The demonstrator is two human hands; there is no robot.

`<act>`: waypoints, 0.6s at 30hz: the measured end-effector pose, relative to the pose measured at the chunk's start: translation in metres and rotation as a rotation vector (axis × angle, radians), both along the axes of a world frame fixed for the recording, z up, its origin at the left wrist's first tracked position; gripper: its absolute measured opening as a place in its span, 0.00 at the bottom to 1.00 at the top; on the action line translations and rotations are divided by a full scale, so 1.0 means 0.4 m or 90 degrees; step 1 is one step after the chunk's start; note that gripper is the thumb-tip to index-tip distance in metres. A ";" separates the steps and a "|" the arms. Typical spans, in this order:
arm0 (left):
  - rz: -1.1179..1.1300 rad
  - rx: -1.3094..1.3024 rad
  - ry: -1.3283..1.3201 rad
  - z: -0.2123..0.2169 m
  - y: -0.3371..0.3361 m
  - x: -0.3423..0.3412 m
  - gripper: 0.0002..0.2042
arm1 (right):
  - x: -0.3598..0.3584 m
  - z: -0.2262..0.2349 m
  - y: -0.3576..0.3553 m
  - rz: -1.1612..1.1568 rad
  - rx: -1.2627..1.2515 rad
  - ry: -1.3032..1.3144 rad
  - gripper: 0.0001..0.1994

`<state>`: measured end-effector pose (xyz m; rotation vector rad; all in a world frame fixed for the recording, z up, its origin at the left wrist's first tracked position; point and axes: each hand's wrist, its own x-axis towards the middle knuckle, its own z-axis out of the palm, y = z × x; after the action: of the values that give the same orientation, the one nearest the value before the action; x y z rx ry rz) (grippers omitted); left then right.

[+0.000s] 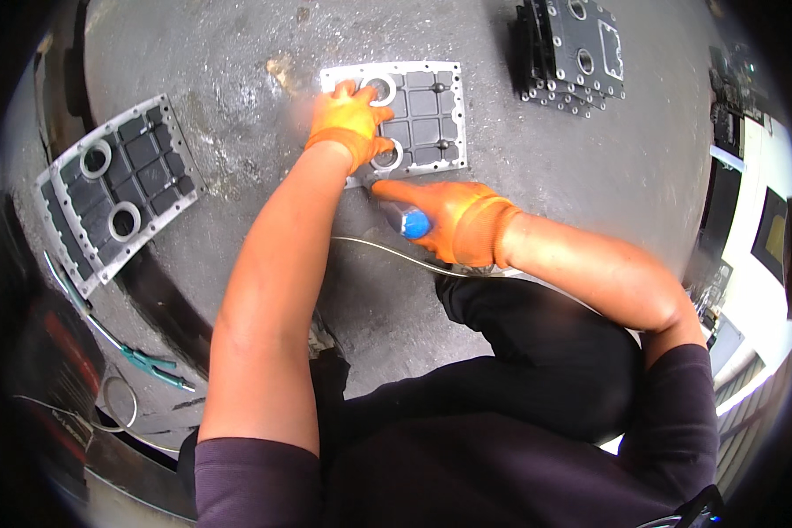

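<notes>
A flat metal cover plate [424,123] lies on the grey surface, with a pale machined rim, a dark ribbed face and two round ring openings on its left half. My left hand [345,125], in an orange glove, rests on the plate's left side, open with fingers spread. Just below the plate's near edge, my right hand [462,220], also gloved in orange, is closed round a hand tool with a blue-ended handle [412,223]. Its working end points to the plate's near-left edge; fingers and glove hide most of it, so its exact kind is unclear.
Two similar plates [178,141] overlap at the left. A stack of dark plates [572,75] stands at the far right. A green air blow gun [145,359] lies at the lower left. A thin hose [394,251] runs close to my right knee [493,304].
</notes>
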<state>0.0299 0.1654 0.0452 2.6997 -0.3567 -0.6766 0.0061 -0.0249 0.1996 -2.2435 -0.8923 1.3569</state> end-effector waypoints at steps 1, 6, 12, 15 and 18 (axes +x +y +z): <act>0.009 -0.006 -0.038 -0.017 0.003 -0.006 0.27 | 0.002 0.010 0.006 0.003 -0.028 0.012 0.38; 0.031 -0.018 -0.047 -0.031 -0.001 -0.014 0.27 | -0.005 -0.018 0.030 0.003 0.003 0.061 0.37; 0.038 -0.024 -0.011 -0.021 0.001 -0.002 0.27 | 0.006 -0.025 0.063 0.033 -0.040 0.056 0.36; 0.033 -0.023 0.002 -0.018 0.003 0.001 0.28 | 0.012 -0.025 0.069 0.014 -0.040 0.073 0.35; 0.029 -0.030 -0.004 -0.023 0.010 0.005 0.28 | 0.015 -0.031 0.075 0.014 -0.046 0.074 0.36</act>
<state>0.0317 0.1693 0.0359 2.6580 -0.3070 -0.6396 0.0120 0.0049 0.1871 -2.1884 -0.8432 1.5352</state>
